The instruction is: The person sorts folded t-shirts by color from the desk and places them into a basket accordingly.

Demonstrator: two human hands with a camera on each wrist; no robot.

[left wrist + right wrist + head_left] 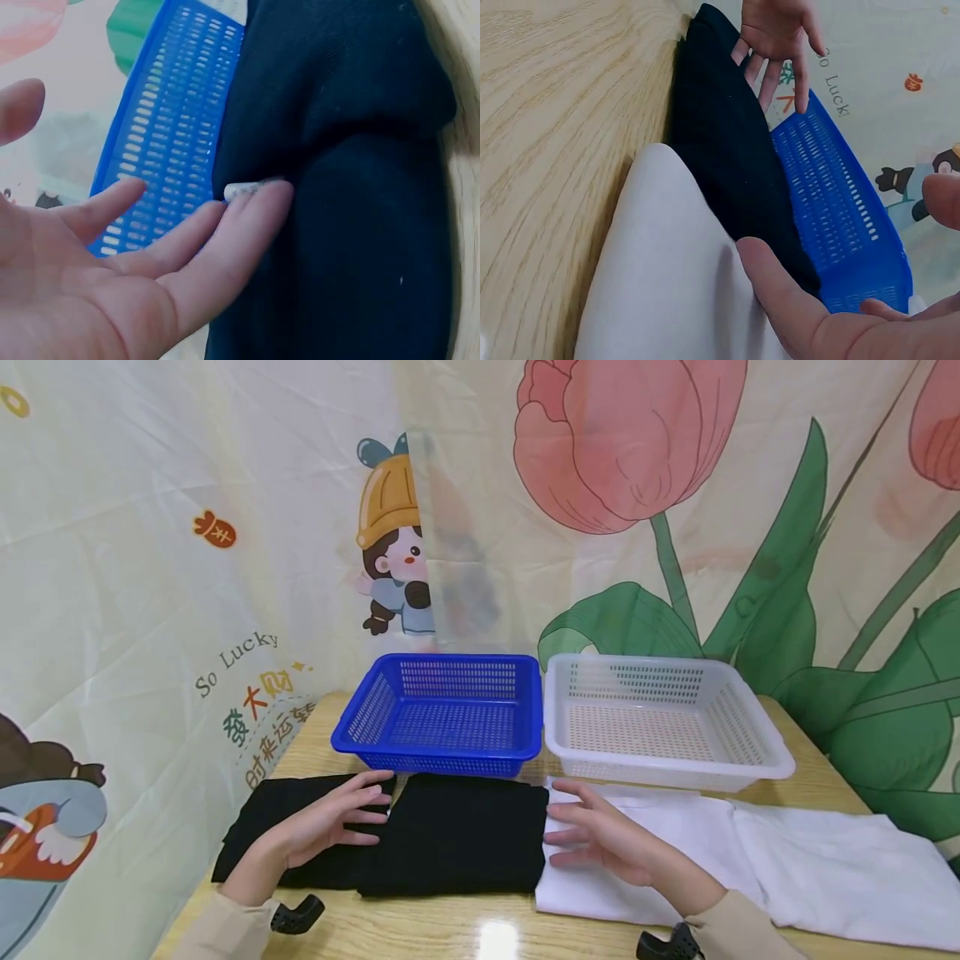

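Two folded black cloth pieces lie side by side at the left, an outer one (pixel 266 806) and an inner one (pixel 468 839). To their right are two folded white cloth pieces, one (pixel 667 818) by the black cloth and one (pixel 847 872) farther right. My left hand (pixel 326 827) hovers over the black pieces, fingers spread and nothing held. In the left wrist view a small white tag (pixel 238 192) shows beside its fingertips; contact is unclear. My right hand (pixel 603 839) is above the nearer white piece, its fingers apart and holding nothing.
Behind the black cloth stands a blue plastic basket (pixel 531 718). A white plastic basket (pixel 768 752) is beside it, behind the white cloth. All rest on a wooden table (pixel 420 927), with a printed curtain (pixel 480 485) hanging behind.
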